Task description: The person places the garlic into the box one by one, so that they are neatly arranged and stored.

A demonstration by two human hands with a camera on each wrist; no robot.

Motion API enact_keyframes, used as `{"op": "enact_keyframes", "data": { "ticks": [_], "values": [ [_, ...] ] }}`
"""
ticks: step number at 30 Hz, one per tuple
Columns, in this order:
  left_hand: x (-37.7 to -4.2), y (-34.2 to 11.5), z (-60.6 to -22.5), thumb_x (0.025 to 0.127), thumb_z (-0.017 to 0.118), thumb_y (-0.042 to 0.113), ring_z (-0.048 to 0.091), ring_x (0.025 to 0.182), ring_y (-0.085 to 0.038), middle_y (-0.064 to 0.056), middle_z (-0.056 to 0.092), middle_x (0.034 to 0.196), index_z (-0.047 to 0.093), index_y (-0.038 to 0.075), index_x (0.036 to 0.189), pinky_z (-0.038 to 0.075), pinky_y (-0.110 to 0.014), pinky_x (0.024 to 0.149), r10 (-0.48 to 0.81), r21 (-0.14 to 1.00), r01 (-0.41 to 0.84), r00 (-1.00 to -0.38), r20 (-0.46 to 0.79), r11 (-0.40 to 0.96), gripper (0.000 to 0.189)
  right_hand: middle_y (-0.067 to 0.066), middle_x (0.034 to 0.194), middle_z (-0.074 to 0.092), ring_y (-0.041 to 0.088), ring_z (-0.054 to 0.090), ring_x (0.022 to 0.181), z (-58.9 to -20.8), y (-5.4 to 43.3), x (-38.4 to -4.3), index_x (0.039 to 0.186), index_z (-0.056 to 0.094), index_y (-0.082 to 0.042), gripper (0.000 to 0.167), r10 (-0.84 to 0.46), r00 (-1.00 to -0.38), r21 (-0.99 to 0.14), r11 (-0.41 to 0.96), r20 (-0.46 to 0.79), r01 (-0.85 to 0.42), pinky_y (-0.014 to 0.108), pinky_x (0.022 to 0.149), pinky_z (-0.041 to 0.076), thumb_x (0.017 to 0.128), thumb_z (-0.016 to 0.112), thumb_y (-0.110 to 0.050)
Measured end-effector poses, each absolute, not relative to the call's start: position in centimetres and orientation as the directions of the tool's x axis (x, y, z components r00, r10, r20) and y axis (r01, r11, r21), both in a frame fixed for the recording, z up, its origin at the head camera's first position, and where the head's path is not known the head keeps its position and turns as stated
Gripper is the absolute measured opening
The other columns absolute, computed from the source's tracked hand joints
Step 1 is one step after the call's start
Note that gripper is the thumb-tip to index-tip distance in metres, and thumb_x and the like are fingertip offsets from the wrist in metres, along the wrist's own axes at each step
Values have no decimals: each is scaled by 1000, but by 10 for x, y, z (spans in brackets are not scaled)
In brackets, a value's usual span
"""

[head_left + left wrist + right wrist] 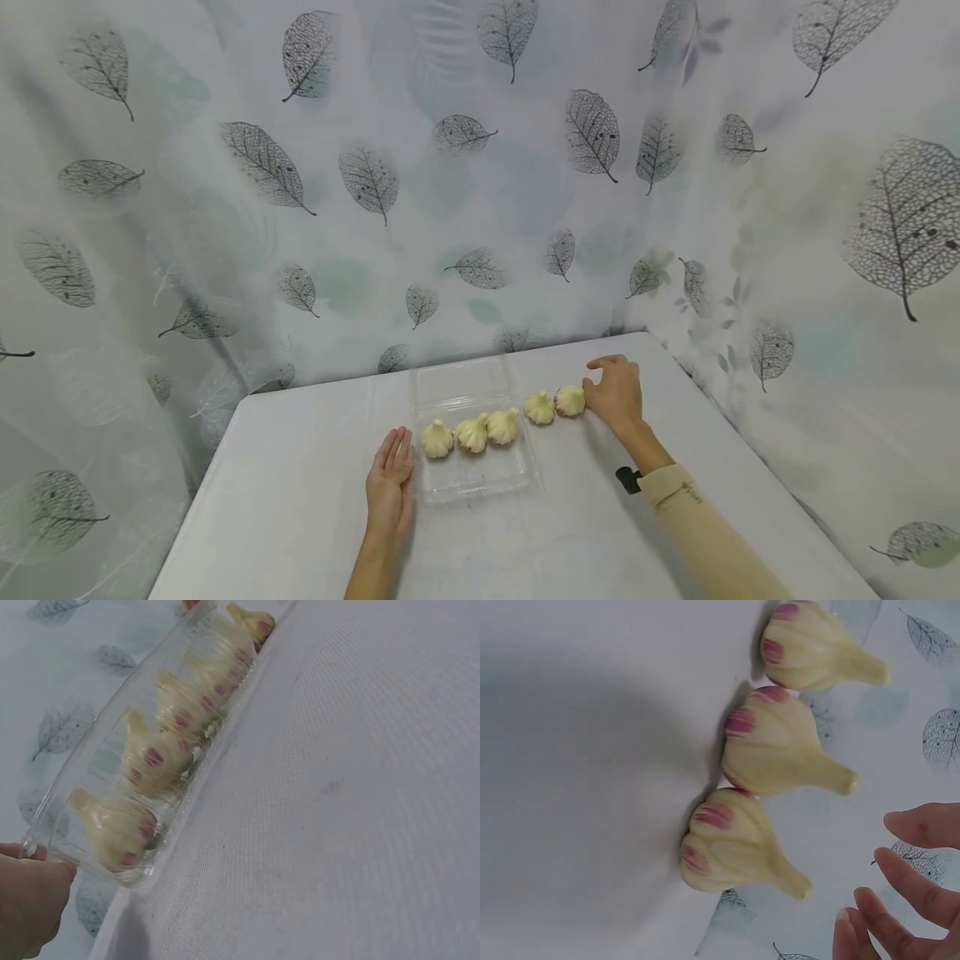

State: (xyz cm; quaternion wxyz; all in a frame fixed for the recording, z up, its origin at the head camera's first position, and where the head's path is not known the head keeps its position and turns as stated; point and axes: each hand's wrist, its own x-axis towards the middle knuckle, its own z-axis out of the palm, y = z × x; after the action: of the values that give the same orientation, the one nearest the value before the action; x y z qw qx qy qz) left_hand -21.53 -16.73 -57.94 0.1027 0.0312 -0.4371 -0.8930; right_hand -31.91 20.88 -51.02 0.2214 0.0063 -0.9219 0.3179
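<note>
In the head view, three garlic bulbs [472, 434] sit side by side in a clear plastic box [480, 483], its lid folded back behind it. Two more bulbs [539, 408] lie on the cloth just right of the box. My left hand [387, 487] stands along the box's left side with fingers nearly straight; in the left wrist view its fingers [34, 896] touch the box's end. Beside the rightmost bulb [570, 401] my right hand [618, 393] has thumb and fingers loosely bent. The right wrist view shows this hand [915, 900] apart from the pink-streaked bulbs [739, 844], holding nothing.
A white cloth [300, 492] covers the table. Leaf-printed curtains [465, 200] hang behind it and along both sides. A dark strap-like piece [628, 480] sits at my right wrist, by the beige sleeve [697, 525].
</note>
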Motion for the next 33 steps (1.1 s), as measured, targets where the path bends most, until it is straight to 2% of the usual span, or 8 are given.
{"op": "enact_keyframes", "data": {
  "ticks": [9, 12, 19, 26, 29, 33],
  "values": [
    [-214, -169, -580, 102, 31, -22, 22, 158, -31, -23, 20, 170, 15, -7, 163, 35, -27, 123, -211, 784, 151, -977, 26, -602, 65, 33, 132, 58, 54, 54, 116, -518, 222, -326, 122, 73, 3, 32, 146, -926, -577, 812, 349, -89, 62, 81, 59, 93, 67, -11],
    [-215, -169, -580, 102, 32, -21, 23, 158, -30, -23, 21, 169, 16, -6, 163, 35, -27, 124, -211, 784, 150, -977, 25, -603, 65, 34, 129, 60, 55, 56, 115, -521, 225, -329, 121, 73, 2, 31, 142, -931, -564, 822, 335, -78, 64, 80, 60, 93, 66, -12],
    [-215, -168, -578, 101, 34, -21, 24, 157, -32, -23, 23, 169, 16, -6, 163, 35, -29, 124, -217, 791, 149, -976, 21, -593, 65, 31, 112, 67, 48, 64, 97, -525, 231, -331, 117, 75, 3, 30, 131, -934, -547, 833, 333, -78, 49, 59, 60, 92, 62, -7],
    [-214, -169, -579, 101, 33, -21, 22, 158, -33, -25, 21, 169, 15, -8, 162, 33, -31, 125, -209, 791, 152, -977, 32, -592, 65, 26, 109, 73, 38, 67, 78, -528, 237, -330, 115, 76, 3, 32, 161, -941, -561, 827, 297, -35, 36, 43, 52, 90, 58, -7],
    [-214, -169, -580, 102, 33, -21, 23, 158, -32, -23, 21, 169, 15, -7, 162, 34, -30, 124, -202, 788, 146, -979, 28, -598, 65, 23, 108, 75, 34, 68, 74, -530, 239, -329, 114, 76, 2, 31, 162, -946, -563, 826, 281, -25, 36, 43, 53, 92, 57, -7],
    [-214, -169, -579, 103, 36, -19, 24, 158, -31, -21, 23, 169, 17, -5, 163, 36, -28, 123, -199, 791, 142, -980, 26, -595, 64, 23, 108, 75, 35, 70, 77, -529, 241, -329, 114, 76, 3, 28, 148, -945, -575, 817, 291, -49, 42, 51, 59, 94, 56, -6]
  ]
}}
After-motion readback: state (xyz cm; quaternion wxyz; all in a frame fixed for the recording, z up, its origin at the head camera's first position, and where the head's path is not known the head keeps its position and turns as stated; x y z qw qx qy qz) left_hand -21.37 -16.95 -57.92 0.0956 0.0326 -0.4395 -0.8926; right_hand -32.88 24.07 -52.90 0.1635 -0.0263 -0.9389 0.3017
